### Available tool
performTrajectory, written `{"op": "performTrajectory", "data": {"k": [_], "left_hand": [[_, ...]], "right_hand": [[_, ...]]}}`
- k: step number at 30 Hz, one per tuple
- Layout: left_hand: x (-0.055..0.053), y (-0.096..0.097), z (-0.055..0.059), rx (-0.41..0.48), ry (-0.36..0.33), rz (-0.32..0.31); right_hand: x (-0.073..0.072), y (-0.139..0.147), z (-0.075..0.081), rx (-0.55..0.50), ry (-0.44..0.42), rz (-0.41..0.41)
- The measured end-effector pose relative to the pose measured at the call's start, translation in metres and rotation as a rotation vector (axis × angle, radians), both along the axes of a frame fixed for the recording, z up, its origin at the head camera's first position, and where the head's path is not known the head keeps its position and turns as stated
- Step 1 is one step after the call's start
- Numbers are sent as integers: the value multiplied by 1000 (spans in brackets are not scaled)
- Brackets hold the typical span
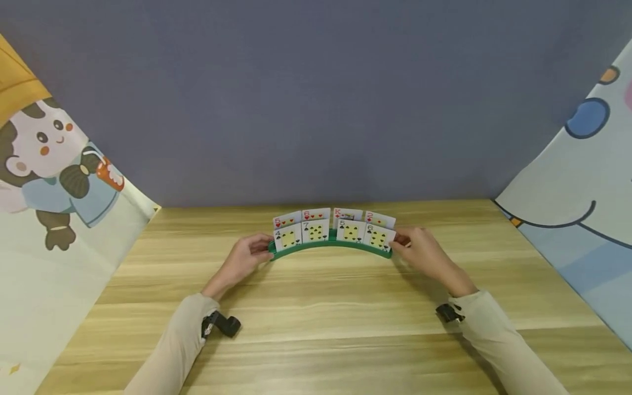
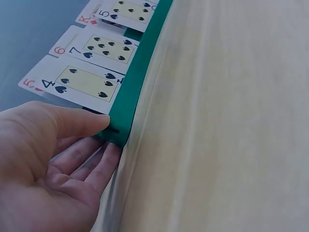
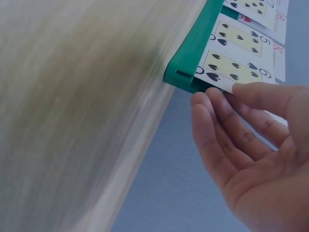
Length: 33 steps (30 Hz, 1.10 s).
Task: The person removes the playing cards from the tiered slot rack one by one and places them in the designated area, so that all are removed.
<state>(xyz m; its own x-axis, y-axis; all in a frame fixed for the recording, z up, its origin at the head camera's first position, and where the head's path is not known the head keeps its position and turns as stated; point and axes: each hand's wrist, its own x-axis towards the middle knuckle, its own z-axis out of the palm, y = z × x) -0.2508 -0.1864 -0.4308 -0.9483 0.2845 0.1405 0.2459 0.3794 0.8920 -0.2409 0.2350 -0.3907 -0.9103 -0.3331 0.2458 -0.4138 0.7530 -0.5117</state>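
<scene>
A curved green card holder (image 1: pixel 332 243) stands on the table with two rows of playing cards upright in it. The front row shows the four (image 1: pixel 288 237), seven (image 1: pixel 315 231), five (image 1: pixel 351 230) and six of spades (image 1: pixel 378 237). Behind them rise the five of hearts (image 1: pixel 286 220), six of hearts (image 1: pixel 316 213), king of diamonds (image 1: pixel 348 213) and two of diamonds (image 1: pixel 380 220). My left hand (image 2: pixel 48 159) grips the holder's left end between thumb and fingers. At the other end, my right hand (image 3: pixel 270 140) pinches the six of spades by its outer edge, thumb in front.
The wood-grain table (image 1: pixel 326 323) stretches toward me and to both sides. A plain grey-blue backdrop (image 1: pixel 316 104) rises behind its far edge. Printed cartoon panels flank it at the left (image 1: pixel 44 181) and right (image 1: pixel 553 186). Each wrist carries a small black camera.
</scene>
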Motion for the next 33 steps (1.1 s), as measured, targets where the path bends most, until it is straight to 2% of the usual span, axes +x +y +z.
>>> {"op": "performTrajectory", "data": {"k": [8, 22, 31, 33], "left_hand": [[-1, -3, -5, 62, -76, 8], [-3, -3, -4, 12, -51, 20], [-1, -1, -1, 21, -67, 37], [1, 1, 3, 16, -77, 32]], "right_hand": [[0, 3, 1, -22, 10, 1], [-1, 24, 13, -60, -70, -19], [-1, 45, 22, -82, -186, 1], [-1, 50, 24, -100, -209, 0]]}}
